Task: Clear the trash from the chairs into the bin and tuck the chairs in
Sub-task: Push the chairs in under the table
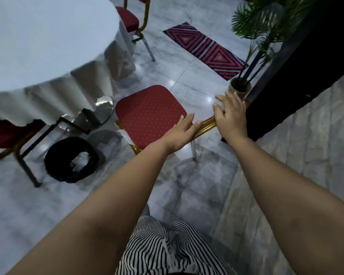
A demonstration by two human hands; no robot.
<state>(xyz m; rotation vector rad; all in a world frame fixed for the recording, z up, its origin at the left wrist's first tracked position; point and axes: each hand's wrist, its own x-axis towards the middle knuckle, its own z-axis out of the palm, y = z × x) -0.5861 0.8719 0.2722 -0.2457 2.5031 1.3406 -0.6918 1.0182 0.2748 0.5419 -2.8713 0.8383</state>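
Hands reach forward onto the nearest chair (150, 114), which has a red seat dotted with small pale specks and a gold metal frame. The left hand (180, 133) lies flat with fingers stretched wide, palm down on the rear edge of the seat where it meets the gold top rail (207, 125) of the chair back, gripping nothing that can be seen. The right hand (229, 114) rests over the same rail farther along, fingers spread and only loosely curved over it; whether it truly clasps the rail cannot be told. A scrap of pale trash (125, 134) sits at the seat's left edge, partly hanging over the frame. Left of the chair, on the marble floor (187, 187), stands a round black bin (71, 159) with crumpled white paper (79, 160) inside it. The chair stands pulled out, apart from the round tabletop (38, 42) covered in a white cloth; a second red chair (6, 135) is partly under it at the left and a third (130, 18) sits at the far side. A red and black patterned rug (205, 50) and a potted plant (240, 86) lie beyond. The person wears black-and-white striped clothing (167, 249). No writing, brand or label is readable anywhere.
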